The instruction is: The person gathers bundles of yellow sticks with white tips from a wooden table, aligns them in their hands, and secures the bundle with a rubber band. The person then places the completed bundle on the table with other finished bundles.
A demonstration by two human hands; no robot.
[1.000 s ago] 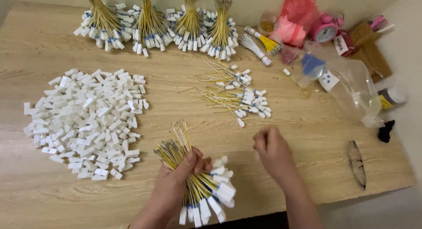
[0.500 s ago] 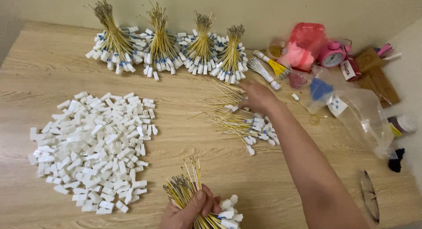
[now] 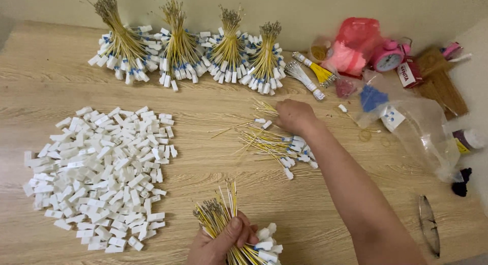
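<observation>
1. Left hand (image 3: 221,244): at the table's near edge, clenched around a bunch of yellow wires (image 3: 223,224) with white connectors at their lower ends.
2. Right hand (image 3: 294,116): reached out to mid-table, fingers curled down onto a loose pile of yellow wires (image 3: 277,145); whether it has pinched one, cannot tell.
3. Heap of white plastic connector housings (image 3: 101,176): left part of the wooden table (image 3: 213,168).
4. Four tied wire bundles (image 3: 188,51): in a row along the far edge.
5. Clear plastic bag (image 3: 422,133): towards the right edge.
6. Pink alarm clock (image 3: 389,56): far right corner.
</observation>
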